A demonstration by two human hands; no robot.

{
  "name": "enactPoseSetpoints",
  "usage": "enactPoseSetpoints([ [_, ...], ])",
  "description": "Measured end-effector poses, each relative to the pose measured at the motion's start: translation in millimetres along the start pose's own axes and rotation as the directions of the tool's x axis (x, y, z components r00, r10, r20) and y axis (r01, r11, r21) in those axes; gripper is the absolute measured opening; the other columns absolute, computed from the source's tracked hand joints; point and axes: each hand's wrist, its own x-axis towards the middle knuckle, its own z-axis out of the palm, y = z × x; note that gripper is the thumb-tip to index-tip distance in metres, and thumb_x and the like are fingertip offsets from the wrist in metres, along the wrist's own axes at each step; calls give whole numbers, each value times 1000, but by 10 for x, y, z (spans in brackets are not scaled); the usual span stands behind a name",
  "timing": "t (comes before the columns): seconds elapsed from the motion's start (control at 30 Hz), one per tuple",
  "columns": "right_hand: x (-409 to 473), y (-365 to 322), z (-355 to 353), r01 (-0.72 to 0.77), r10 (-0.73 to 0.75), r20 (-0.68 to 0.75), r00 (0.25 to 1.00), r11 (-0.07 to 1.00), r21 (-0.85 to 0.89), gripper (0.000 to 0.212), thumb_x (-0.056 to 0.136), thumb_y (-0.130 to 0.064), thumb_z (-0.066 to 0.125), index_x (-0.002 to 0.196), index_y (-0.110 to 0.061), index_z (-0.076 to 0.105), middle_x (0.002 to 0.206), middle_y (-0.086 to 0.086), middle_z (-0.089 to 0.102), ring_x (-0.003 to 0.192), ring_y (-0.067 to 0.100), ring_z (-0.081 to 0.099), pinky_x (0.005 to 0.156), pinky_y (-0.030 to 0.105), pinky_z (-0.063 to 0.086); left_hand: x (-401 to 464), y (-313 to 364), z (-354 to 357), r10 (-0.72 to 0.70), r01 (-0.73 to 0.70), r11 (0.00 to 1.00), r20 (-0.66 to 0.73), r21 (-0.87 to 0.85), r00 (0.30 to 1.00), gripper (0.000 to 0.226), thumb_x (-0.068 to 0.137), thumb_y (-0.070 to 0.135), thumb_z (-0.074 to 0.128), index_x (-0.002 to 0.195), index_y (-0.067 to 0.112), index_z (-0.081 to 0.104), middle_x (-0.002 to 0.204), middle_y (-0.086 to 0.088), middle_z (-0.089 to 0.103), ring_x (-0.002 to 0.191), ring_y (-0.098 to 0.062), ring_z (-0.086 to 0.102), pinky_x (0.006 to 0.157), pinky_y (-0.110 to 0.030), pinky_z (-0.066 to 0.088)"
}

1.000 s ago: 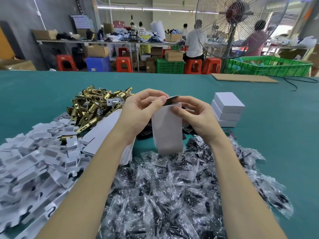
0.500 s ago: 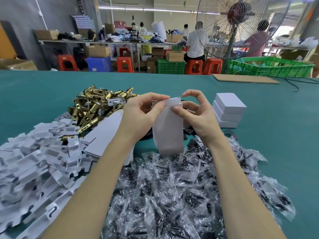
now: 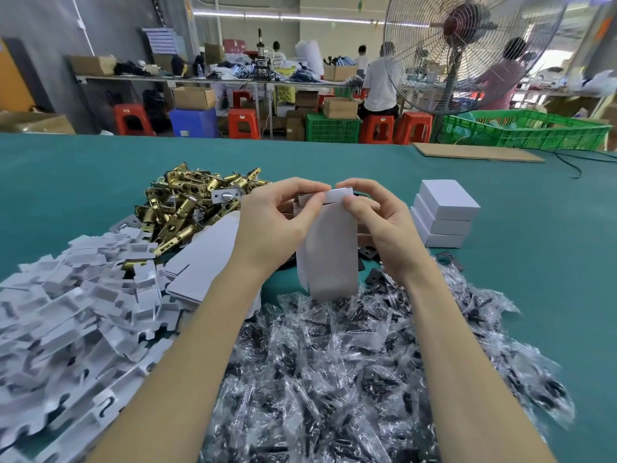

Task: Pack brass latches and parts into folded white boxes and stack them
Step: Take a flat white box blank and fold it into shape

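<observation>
Between left hand (image 3: 273,225) and right hand (image 3: 380,225), an upright white box (image 3: 330,252), long axis vertical, bottom hanging just above the bagged parts (image 3: 334,379). Both hands curled, fingertips pinching the top flap (image 3: 337,196), thumbs meeting at its fold. Probably closing that flap next. Beyond the left hand, brass latches (image 3: 190,202); just beyond the right, stacked boxes (image 3: 444,215), nearer that hand.

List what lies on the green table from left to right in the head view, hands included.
Pile of white card inserts → heap of brass latches → left hand → white box being folded → right hand → stack of finished white boxes.
</observation>
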Motion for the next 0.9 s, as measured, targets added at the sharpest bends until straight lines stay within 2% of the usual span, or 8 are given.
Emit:
enactPoseSetpoints([
  [0.13, 16, -18, 0, -16, 16, 28, 999, 1000, 1, 18, 98, -35, 63, 114, -33, 71, 98, -6, 75, 92, 12, 69, 64, 21, 53, -21, -42, -13, 8, -8, 1000, 12, -16, 1000, 11, 95, 13, 69, 100, 18, 78, 88, -4, 75, 79, -31, 68, 70, -49, 56],
  [0.23, 34, -44, -17, -58, 54, 58, 997, 996, 62, 18, 95, -31, 66, 111, -29, 74, 103, -3, 75, 92, 16, 69, 65, 22, 53, -21, -51, -23, 8, -7, 1000, 34, -16, 999, 11, 96, 15, 68, 100, 18, 77, 90, -5, 75, 81, -29, 69, 73, -51, 57],
  [0.33, 56, -109, -47, -90, 84, 62, 995, 991, 96, 18, 89, -25, 69, 104, -26, 79, 99, -4, 76, 86, 14, 70, 63, 21, 53, -25, -63, -43, 52, -51, 999, 69, -9, 996, 12, 96, 14, 68, 105, 13, 77, 99, 3, 77, 90, -21, 73, 78, -47, 59],
  [0.43, 82, -172, -71, -104, 100, 51, 994, 992, 68, 19, 83, -21, 71, 99, -25, 82, 99, 0, 78, 90, 15, 72, 70, 26, 56, -25, -85, -82, 92, -91, 996, 91, -10, 992, 14, 95, 12, 70, 107, 11, 77, 105, 7, 77, 95, -17, 74, 81, -40, 61],
  [0.63, 59, -162, -171, -96, 89, 126, 988, 994, 54, 23, 87, -20, 67, 105, -23, 81, 115, 4, 76, 105, 18, 70, 82, 33, 57, -8, -123, -108, 85, -72, 993, 140, -95, 987, 15, 92, 16, 73, 106, 14, 79, 111, 5, 77, 106, -18, 73, 84, -46, 61],
  [0.73, 23, -90, -208, -98, 94, 198, 976, 995, 11, 16, 90, -27, 70, 103, -27, 78, 123, 4, 72, 115, 22, 67, 88, 38, 58, -20, -184, -146, 47, -14, 991, 250, -132, 967, 21, 87, 13, 79, 108, 16, 80, 124, 1, 72, 118, -11, 67, 89, -32, 60],
  [0.8, 2, -30, -190, -61, 78, 194, 978, 994, -95, 7, 90, -29, 74, 97, -29, 76, 119, 1, 73, 110, 16, 68, 82, 29, 57, -73, -214, -115, 34, 9, 991, 310, -135, 950, 25, 86, 7, 79, 109, 17, 79, 124, 5, 72, 117, -9, 67, 93, -30, 58],
  [0.9, -18, 2, -154, -26, 42, 138, 990, 993, -116, 8, 88, -33, 76, 95, -29, 77, 107, -2, 77, 94, 5, 69, 72, 14, 51, -81, -227, -81, 14, 10, 997, 326, -73, 945, 30, 85, 12, 81, 114, 22, 79, 124, 6, 72, 119, -7, 65, 100, -38, 56],
])
